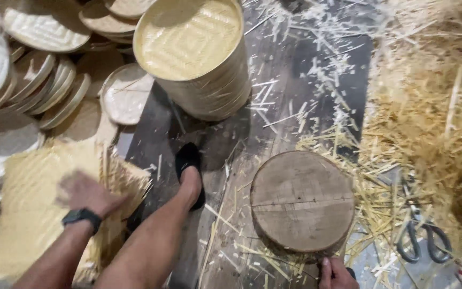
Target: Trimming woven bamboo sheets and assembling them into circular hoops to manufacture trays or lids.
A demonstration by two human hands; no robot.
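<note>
- Left hand (87, 194) lies flat, fingers spread, on the pale square woven bamboo mat (30, 214), far left of the round wooden block (301, 200)
- Right hand (337, 273) grips the block's near edge

Dark plank floor (290, 69), littered with pale splinters. Straw heap (429, 118) right of round wooden block (301, 200); stacked woven trays (38, 69) far left.

Left hand (87, 194) is motion-blurred over the woven mat (33, 214), fingers unreadable. Right hand (337, 274) at 6 o'clock gets chopped by the bottom edge.
</note>
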